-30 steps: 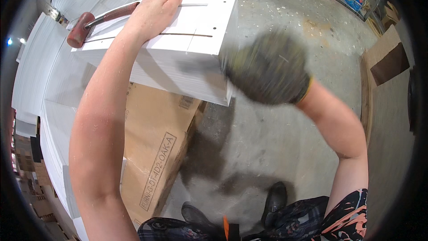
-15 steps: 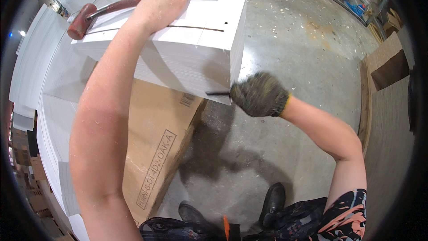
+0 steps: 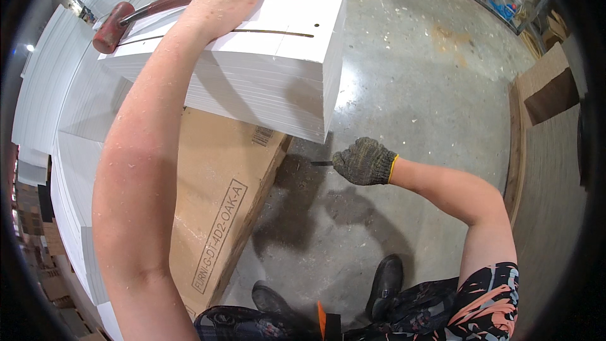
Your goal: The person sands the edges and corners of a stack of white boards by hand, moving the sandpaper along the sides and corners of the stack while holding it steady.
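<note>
The fingers of the gloved right hand (image 3: 364, 161) are clamped around a thin dark tool (image 3: 320, 163), its tip pointed to the left; its exact kind cannot be made out. Half a second ago the tool was seen against the lower corner of the stack of white boards (image 3: 259, 88); now it is held lower, clear of the boards and over the concrete floor (image 3: 435, 101). By this, a downward stroke along the stack's end appears to be finished, and no board is touched by the tool. The bare left hand (image 3: 228, 1) is kept on top of the stack, beside the mallet (image 3: 113, 27), whose handle is partly covered; whether its fingers are clamped on anything cannot be told. Farther out, a cardboard box (image 3: 208, 151) is seen below the stack, and more white boards (image 3: 47, 82) are piled at the left.
</note>
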Motion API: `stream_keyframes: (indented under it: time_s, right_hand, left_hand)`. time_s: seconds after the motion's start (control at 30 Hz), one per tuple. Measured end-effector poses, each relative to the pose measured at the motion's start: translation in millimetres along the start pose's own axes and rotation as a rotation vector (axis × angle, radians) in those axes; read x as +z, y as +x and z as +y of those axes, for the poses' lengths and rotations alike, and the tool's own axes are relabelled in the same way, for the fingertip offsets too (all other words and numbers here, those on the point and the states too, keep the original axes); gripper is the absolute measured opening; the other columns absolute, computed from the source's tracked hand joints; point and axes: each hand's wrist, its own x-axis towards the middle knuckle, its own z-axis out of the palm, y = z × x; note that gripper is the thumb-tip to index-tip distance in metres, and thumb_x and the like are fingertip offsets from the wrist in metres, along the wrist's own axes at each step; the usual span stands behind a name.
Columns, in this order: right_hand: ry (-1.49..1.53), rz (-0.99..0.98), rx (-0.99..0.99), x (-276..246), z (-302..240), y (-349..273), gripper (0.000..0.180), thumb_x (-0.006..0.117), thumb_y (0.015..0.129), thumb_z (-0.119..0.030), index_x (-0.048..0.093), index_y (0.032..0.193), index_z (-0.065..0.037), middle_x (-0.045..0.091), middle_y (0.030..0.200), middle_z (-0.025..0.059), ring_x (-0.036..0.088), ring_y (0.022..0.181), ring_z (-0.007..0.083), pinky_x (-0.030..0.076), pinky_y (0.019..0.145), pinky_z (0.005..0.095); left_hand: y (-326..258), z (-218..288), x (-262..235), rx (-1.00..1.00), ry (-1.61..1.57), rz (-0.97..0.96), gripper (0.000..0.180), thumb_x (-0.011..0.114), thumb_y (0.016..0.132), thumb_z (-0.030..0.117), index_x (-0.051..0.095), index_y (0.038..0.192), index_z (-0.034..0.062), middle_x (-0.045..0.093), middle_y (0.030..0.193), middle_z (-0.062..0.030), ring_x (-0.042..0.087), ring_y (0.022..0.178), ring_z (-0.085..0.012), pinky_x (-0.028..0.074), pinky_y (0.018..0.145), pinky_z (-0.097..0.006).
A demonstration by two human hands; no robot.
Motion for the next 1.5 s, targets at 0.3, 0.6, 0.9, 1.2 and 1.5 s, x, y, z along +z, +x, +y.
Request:
stream_keyframes:
  time_s: [0.3,0.6,0.9,1.2,1.5]
  right_hand:
    - [-0.278,0.211,-0.059,26.4,15.8,12.6,0.038,0.053,0.084,-0.018,0.056,0.115,0.005,0.058,0.059,0.0099,0.060,0.051,0.0280,0.046,0.047,0.0433]
    - [-0.257,0.267,-0.066,-7.2,25.4,14.4,0.023,0.054,0.085,-0.019,0.057,0.101,-0.002,0.055,0.058,0.0084,0.057,0.048,0.0228,0.046,0.046,0.0404]
    - [-0.360,0.672,-0.165,-135.6,10.2,15.2,0.031,0.060,0.087,-0.023,0.062,0.113,-0.008,0.066,0.090,0.0056,0.067,0.081,0.0214,0.055,0.066,0.0393]
    - [-0.381,0.260,-0.119,-76.5,21.9,21.1,0.020,0.059,0.084,-0.015,0.059,0.094,0.003,0.058,0.063,0.0057,0.060,0.051,0.0213,0.045,0.040,0.0347]
    - [-0.290,0.716,-0.059,-164.9,27.3,16.6,0.039,0.057,0.090,-0.024,0.057,0.126,-0.011,0.059,0.105,0.0068,0.058,0.091,0.0207,0.048,0.074,0.0393]
  left_hand:
    - [-1.2,1.3,-2.5,0.033,0.028,0.005,0.052,0.040,0.098,0.042,0.054,0.137,0.0107,0.060,0.132,-0.0133,0.051,0.127,-0.0298,0.036,0.108,-0.038]
    - [0.7,9.2,-0.9,0.053,0.020,-0.033,0.051,0.040,0.098,0.043,0.055,0.136,0.0119,0.061,0.131,-0.0137,0.053,0.126,-0.0313,0.036,0.108,-0.038]
    - [1.9,-8.2,0.7,0.062,0.044,0.017,0.050,0.040,0.099,0.043,0.055,0.136,0.0137,0.061,0.131,-0.0137,0.055,0.123,-0.0296,0.037,0.107,-0.036]
    - [-3.8,8.0,2.3,0.060,0.003,0.048,0.046,0.037,0.098,0.037,0.058,0.130,0.0121,0.062,0.127,-0.0168,0.055,0.121,-0.0350,0.040,0.105,-0.040]
    - [-1.1,-0.8,-0.1,0.066,0.034,0.021,0.048,0.037,0.097,0.037,0.056,0.132,0.0099,0.062,0.127,-0.0170,0.056,0.121,-0.0354,0.040,0.105,-0.039]
